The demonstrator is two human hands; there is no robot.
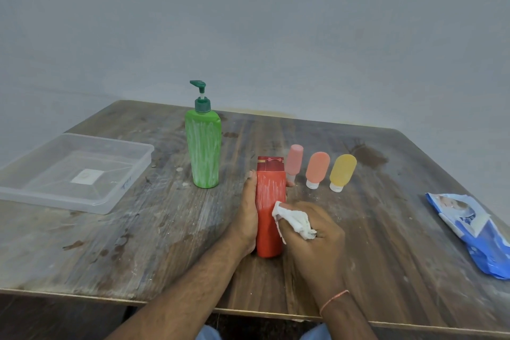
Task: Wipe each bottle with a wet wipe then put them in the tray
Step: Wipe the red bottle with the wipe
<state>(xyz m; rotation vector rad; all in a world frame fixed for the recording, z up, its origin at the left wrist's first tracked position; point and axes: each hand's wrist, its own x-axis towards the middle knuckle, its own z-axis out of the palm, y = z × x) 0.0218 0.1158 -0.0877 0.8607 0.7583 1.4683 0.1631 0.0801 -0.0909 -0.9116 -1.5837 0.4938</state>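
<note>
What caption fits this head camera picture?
Left hand steadies a red bottle while right hand rubs it with a wet wipe.

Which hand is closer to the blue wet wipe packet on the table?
Right. The right hand, gripping a crumpled wet wipe against the red bottle, lies between the bottle and the blue wet wipe packet. The left hand holds the bottle's far side.

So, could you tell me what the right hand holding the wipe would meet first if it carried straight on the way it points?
Almost certainly the red flip-cap plastic bottle: the right hand already presses the crumpled white wet wipe to its side.
</note>
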